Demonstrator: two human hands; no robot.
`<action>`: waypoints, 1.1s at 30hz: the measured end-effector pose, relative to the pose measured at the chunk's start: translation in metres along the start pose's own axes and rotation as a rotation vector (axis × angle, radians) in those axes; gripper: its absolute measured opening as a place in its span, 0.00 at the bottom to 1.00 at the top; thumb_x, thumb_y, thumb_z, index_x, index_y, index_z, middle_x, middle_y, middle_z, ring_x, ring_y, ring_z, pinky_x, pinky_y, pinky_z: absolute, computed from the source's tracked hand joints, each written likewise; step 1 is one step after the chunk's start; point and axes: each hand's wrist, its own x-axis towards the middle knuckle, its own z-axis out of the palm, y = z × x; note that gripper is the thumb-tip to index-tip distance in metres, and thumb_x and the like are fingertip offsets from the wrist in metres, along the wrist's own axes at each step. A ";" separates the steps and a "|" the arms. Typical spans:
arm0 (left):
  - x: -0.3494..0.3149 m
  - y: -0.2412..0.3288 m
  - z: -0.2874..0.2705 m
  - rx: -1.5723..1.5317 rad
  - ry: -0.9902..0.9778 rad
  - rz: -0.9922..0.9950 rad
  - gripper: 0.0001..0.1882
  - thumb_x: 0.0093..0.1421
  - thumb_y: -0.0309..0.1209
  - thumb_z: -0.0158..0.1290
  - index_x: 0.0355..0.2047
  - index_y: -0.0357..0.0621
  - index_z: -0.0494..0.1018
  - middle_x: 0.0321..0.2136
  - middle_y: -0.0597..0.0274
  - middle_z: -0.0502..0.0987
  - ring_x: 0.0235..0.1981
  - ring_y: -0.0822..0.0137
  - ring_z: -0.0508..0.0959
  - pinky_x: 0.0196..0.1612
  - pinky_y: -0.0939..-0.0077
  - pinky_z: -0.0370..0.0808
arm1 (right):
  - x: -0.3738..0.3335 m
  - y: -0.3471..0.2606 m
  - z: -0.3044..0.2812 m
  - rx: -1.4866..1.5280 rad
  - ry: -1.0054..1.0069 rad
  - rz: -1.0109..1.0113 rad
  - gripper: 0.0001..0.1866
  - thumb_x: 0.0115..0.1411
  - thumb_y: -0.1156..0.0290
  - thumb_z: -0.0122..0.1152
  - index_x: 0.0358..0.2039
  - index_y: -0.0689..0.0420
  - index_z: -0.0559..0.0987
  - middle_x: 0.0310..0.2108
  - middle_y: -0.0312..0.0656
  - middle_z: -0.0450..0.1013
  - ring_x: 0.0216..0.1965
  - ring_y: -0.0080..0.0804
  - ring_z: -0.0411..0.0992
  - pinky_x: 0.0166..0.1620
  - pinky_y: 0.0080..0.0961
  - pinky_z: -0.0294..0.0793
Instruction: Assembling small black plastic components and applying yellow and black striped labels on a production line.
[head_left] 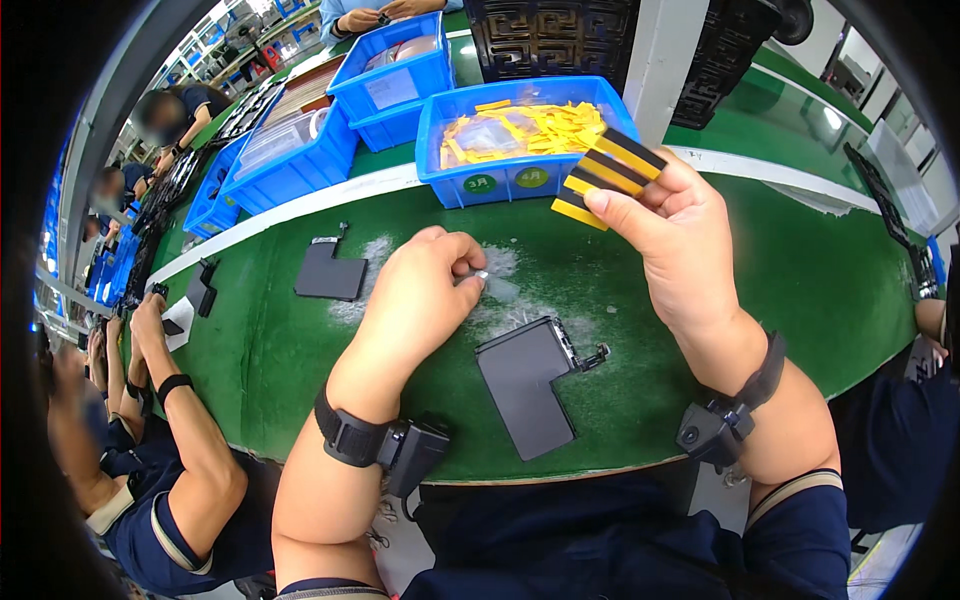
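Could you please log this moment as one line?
Left grip: pinching pale piece | Right grip: holding striped piece | Nearer dark L-shaped part: on green table | Blue bin: yellow strips inside

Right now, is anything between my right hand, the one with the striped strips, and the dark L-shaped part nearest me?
Nothing visible stands in the way: between your right hand, holding the yellow-and-black strips, and the dark L-shaped part, only green tabletop shows.
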 end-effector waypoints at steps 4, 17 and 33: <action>-0.017 0.036 -0.010 0.105 0.075 0.268 0.28 0.39 0.38 0.64 0.40 0.38 0.72 0.30 0.52 0.72 0.33 0.55 0.74 0.37 0.67 0.71 | 0.002 0.009 -0.004 -0.375 0.030 -0.219 0.04 0.49 0.81 0.62 0.27 0.61 0.77 0.31 0.37 0.73 0.30 0.19 0.70 0.35 0.16 0.71; -0.027 0.059 -0.020 -0.296 -0.159 0.121 0.23 0.50 0.22 0.57 0.47 0.32 0.65 0.31 0.58 0.74 0.31 0.69 0.75 0.36 0.79 0.70 | -0.015 -0.004 0.008 -0.399 -0.134 -0.204 0.09 0.49 0.76 0.63 0.33 0.63 0.80 0.27 0.40 0.73 0.28 0.25 0.71 0.33 0.20 0.70; -0.023 0.048 -0.005 -1.146 -0.042 -0.063 0.11 0.58 0.22 0.49 0.42 0.36 0.67 0.32 0.61 0.77 0.32 0.78 0.74 0.37 0.84 0.71 | -0.018 -0.009 0.008 -0.368 -0.214 -0.043 0.08 0.53 0.79 0.61 0.35 0.66 0.77 0.32 0.36 0.74 0.32 0.18 0.69 0.37 0.16 0.68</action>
